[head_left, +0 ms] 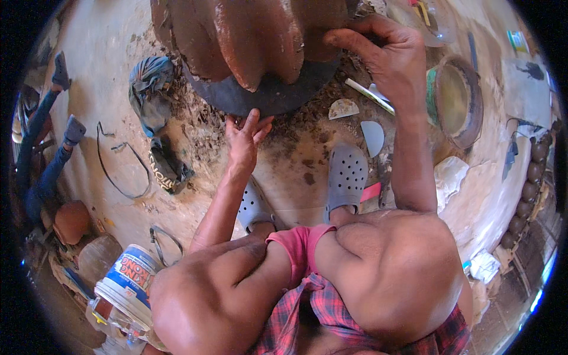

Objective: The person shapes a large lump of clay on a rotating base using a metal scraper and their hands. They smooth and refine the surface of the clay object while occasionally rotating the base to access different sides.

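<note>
A large ribbed brown clay form (254, 41) stands on a dark round disc (278, 94) at the top of the head view. My left hand (245, 136) is at the disc's front edge, its fingers apart and touching the rim. My right hand (390, 59) is bent against the form's right side, thumb on the clay and fingers curled; some fingertips are hard to see. Two pale half-round pieces (373, 139) and a thin light stick (370, 94) lie beside the disc on the dirt-strewn floor.
My grey clogs (346, 177) are below the disc. Around lie bundled cloth (151, 94), a looped cord (124, 189), a bucket (127, 278), a brown clay piece (71, 222), a ringed container (458, 103) and white sheeting (449, 177). Another person's jeans-clad legs (41, 171) are at left.
</note>
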Demonstrator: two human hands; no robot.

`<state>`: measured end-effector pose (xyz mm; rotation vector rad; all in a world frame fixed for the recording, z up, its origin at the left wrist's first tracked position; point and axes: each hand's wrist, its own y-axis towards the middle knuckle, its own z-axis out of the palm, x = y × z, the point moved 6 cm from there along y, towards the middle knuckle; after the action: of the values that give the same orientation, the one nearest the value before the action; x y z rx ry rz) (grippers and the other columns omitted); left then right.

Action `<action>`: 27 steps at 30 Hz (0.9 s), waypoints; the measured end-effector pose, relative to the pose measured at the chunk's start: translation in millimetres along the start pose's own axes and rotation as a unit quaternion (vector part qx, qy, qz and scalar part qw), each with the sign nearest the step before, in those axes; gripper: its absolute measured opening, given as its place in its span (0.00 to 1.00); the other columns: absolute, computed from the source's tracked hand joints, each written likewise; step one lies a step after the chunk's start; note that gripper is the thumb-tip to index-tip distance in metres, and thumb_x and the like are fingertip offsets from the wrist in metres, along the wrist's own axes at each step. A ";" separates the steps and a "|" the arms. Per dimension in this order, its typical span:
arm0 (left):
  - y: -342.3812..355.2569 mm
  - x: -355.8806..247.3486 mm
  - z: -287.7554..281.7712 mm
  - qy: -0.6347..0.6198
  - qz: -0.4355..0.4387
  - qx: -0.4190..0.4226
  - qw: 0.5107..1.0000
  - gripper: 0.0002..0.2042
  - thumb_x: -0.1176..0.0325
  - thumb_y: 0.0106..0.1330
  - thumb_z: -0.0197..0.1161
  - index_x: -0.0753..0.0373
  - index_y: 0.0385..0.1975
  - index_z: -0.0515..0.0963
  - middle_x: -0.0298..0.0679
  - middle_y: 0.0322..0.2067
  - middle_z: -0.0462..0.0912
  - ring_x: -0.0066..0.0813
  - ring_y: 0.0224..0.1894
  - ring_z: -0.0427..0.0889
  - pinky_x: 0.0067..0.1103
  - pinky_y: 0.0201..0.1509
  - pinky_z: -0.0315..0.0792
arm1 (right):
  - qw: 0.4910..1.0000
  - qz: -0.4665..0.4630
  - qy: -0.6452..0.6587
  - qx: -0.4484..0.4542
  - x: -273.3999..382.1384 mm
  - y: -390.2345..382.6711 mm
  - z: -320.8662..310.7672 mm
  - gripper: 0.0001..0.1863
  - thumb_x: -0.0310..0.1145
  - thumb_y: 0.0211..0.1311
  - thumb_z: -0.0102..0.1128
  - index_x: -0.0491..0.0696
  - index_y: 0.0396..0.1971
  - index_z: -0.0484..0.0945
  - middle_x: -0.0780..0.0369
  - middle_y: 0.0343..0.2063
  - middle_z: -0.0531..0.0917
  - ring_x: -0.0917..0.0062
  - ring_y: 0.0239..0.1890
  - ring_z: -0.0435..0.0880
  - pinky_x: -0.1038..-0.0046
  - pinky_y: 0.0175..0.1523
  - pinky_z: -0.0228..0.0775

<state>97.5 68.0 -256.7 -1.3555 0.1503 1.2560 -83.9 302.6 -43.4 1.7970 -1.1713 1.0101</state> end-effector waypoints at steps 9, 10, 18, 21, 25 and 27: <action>4.7 0.6 -4.1 -0.007 0.004 -0.003 1.000 0.26 0.68 0.75 0.70 0.61 0.67 0.64 0.48 0.57 0.82 0.48 0.52 0.90 0.31 0.49 0.88 | 0.985 0.006 -0.150 0.079 2.4 5.3 0.2 0.10 0.30 0.63 0.79 0.39 0.39 0.92 0.64 0.30 0.92 0.88 0.33 0.85 0.80 0.38 0.76; 5.2 0.4 -4.0 -0.005 0.007 0.002 1.000 0.26 0.68 0.75 0.70 0.61 0.67 0.64 0.49 0.57 0.82 0.48 0.52 0.90 0.31 0.49 0.88 | 0.981 0.025 -0.170 0.088 4.3 4.4 -2.5 0.10 0.30 0.63 0.79 0.39 0.39 0.92 0.64 0.29 0.92 0.88 0.32 0.85 0.80 0.37 0.76; 1.7 -5.7 -4.3 0.000 0.010 0.016 1.000 0.29 0.67 0.75 0.70 0.61 0.69 0.61 0.49 0.58 0.81 0.46 0.52 0.90 0.32 0.51 0.87 | 0.996 -0.024 -0.012 0.083 -25.8 6.7 8.8 0.08 0.26 0.62 0.79 0.39 0.38 0.90 0.63 0.33 0.92 0.85 0.34 0.87 0.79 0.37 0.77; 0.5 -7.2 -2.4 0.013 0.010 0.013 1.000 0.30 0.65 0.75 0.70 0.61 0.71 0.60 0.47 0.58 0.80 0.41 0.51 0.90 0.29 0.51 0.86 | 0.987 -0.142 -0.050 0.057 -28.8 2.6 7.4 0.09 0.26 0.61 0.79 0.38 0.37 0.89 0.63 0.34 0.91 0.84 0.35 0.87 0.78 0.39 0.78; -0.7 -6.1 -0.5 0.011 0.004 0.015 1.000 0.30 0.66 0.75 0.70 0.60 0.71 0.60 0.47 0.59 0.79 0.42 0.52 0.90 0.27 0.50 0.86 | 0.982 -0.142 -0.125 -0.015 -18.2 -8.5 -1.6 0.13 0.28 0.59 0.82 0.39 0.41 0.89 0.64 0.31 0.87 0.84 0.33 0.85 0.77 0.39 0.77; -0.8 -4.5 -0.8 0.000 0.003 0.011 1.000 0.30 0.66 0.76 0.70 0.60 0.70 0.60 0.46 0.59 0.79 0.42 0.51 0.90 0.27 0.49 0.87 | 0.985 -0.136 -0.099 -0.034 -8.2 -11.5 -2.4 0.12 0.26 0.64 0.76 0.38 0.46 0.88 0.63 0.32 0.87 0.81 0.36 0.86 0.75 0.41 0.77</action>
<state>96.7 65.0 -253.2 -1.3367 0.1679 1.2550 -75.8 311.0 -51.8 1.9721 -1.0272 0.6383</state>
